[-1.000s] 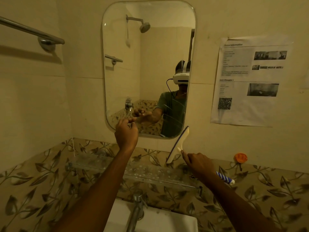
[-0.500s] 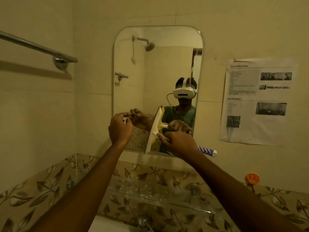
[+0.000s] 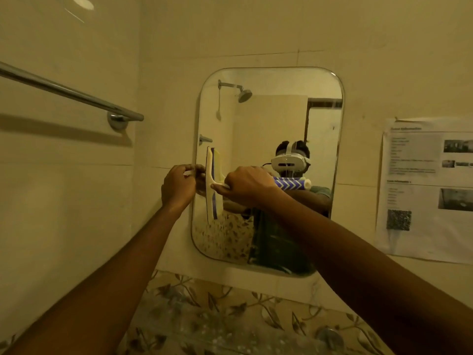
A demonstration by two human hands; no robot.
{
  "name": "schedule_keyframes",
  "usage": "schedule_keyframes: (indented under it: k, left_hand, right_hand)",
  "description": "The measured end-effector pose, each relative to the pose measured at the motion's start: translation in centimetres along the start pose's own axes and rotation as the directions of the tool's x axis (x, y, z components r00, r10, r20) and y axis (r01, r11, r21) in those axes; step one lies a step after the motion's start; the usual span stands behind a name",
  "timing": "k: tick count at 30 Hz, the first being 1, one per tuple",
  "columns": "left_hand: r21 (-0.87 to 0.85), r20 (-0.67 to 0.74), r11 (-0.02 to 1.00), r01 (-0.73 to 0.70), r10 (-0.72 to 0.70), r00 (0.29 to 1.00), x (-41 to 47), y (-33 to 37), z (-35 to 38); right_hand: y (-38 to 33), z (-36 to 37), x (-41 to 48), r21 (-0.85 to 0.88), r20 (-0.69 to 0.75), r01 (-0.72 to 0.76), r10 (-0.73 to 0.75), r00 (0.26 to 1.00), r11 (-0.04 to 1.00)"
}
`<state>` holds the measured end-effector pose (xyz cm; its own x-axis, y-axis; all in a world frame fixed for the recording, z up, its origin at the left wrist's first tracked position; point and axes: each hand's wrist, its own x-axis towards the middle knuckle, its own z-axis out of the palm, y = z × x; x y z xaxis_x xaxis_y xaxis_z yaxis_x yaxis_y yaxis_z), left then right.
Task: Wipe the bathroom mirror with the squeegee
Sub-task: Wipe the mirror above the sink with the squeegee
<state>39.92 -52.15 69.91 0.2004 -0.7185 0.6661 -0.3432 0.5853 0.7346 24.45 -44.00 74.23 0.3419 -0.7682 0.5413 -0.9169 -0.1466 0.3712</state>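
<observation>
- Right hand (image 3: 245, 185) was wrapped around the squeegee (image 3: 213, 183) handle, fingers clamped on it, so the blade stood upright against the left edge of the mirror (image 3: 271, 129). Looked like the setup for a sideways pull across the glass.
- Left hand (image 3: 179, 185) sat right at that same mirror edge, fingers curled together near the blade, probably steadying it. Couldn't tell if they actually pinched anything.
- Most of the glass looked not yet wiped, so I'd guess it was early on.
</observation>
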Motion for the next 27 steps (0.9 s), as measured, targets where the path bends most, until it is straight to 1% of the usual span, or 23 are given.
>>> schedule_keyframes:
  k: [5,10,13,17,23,27]
  left_hand:
    - [-0.066,0.045,0.998,-0.022,0.025,0.999,0.8,0.0,-0.2]
    - [-0.068,0.053,0.997,-0.038,0.042,0.998,1.5,-0.8,0.7]
    - [-0.047,0.049,0.998,-0.028,0.030,0.998,1.3,-0.6,1.2]
    - [0.022,0.053,1.000,-0.018,0.017,0.998,0.1,0.3,1.5]
    - [0.112,0.018,0.993,0.042,-0.044,0.999,-2.0,1.5,2.7]
    - [0.143,-0.001,0.988,0.055,-0.055,0.998,-3.4,2.3,4.1]
  right_hand:
    - [-0.6,-0.1,2.2,-0.065,0.024,0.010,-0.008,1.000,0.998]
    - [-0.8,0.0,2.7,-0.128,0.040,-0.031,0.037,0.999,0.991]
    - [-0.3,0.1,2.3,-0.098,0.040,-0.063,0.067,0.997,0.993]
    - [1.2,-0.1,0.6,-0.051,0.039,-0.097,0.099,0.994,0.994]
    - [5.1,0.2,-3.5,0.021,0.043,-0.193,0.192,0.980,0.981]
    - [7.9,0.7,-7.0,0.077,-0.004,-0.234,0.235,0.972,0.969]
